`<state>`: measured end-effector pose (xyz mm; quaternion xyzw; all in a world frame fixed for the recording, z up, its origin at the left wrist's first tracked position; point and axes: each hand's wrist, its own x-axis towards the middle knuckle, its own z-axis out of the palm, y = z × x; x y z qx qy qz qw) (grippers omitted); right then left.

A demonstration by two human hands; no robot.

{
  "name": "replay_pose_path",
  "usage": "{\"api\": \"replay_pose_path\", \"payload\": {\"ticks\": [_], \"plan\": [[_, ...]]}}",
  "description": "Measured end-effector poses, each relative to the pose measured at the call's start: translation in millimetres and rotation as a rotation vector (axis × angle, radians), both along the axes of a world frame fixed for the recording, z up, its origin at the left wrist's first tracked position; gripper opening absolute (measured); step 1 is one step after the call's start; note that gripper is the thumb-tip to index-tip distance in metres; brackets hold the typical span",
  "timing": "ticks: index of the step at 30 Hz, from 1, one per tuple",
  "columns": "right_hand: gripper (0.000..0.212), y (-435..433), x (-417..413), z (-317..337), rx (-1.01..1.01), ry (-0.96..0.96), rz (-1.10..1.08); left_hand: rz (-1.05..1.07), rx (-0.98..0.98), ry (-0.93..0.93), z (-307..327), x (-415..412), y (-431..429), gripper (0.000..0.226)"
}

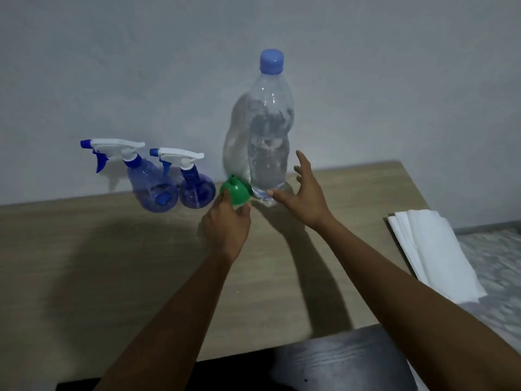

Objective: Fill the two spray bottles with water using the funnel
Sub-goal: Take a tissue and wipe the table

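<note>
Two spray bottles (174, 182) stand left of the left hand (225, 224), whose fingers grip the green funnel (236, 191). The right hand (303, 193) spreads its fingers wide beside the capped water bottle (267, 136). Farther right, folded tissues (434, 249) overhang the worktop (112, 263).
</note>
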<state>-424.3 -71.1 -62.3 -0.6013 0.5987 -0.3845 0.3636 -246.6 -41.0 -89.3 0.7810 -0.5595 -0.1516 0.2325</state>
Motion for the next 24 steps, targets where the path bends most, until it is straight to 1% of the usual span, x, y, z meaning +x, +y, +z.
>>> {"api": "replay_pose_path", "payload": {"ticks": [3,7,10,15,19,22,24], "plan": [[0.088,37,-30,-8,0.005,0.037,-0.081,-0.052,0.002,-0.005,4,-17,31,0.047],[0.055,86,-86,-9,-0.033,0.099,-0.205,-0.207,0.003,-0.018,7,-64,63,0.053],[0.042,119,-133,-9,-0.036,0.152,-0.309,-0.341,0.019,-0.004,11,-115,78,0.054],[0.033,159,-209,-12,0.014,0.291,-0.471,-0.506,0.051,0.016,22,-208,89,0.050],[0.032,179,-257,-18,0.074,0.342,-0.616,-0.663,0.053,0.004,17,-266,95,0.047],[0.036,185,-283,-27,0.180,0.336,-0.680,-0.754,0.088,-0.069,4,-293,97,0.053],[0.037,186,-294,-33,0.225,0.319,-0.692,-0.776,0.090,-0.119,-5,-302,97,0.057]]}}
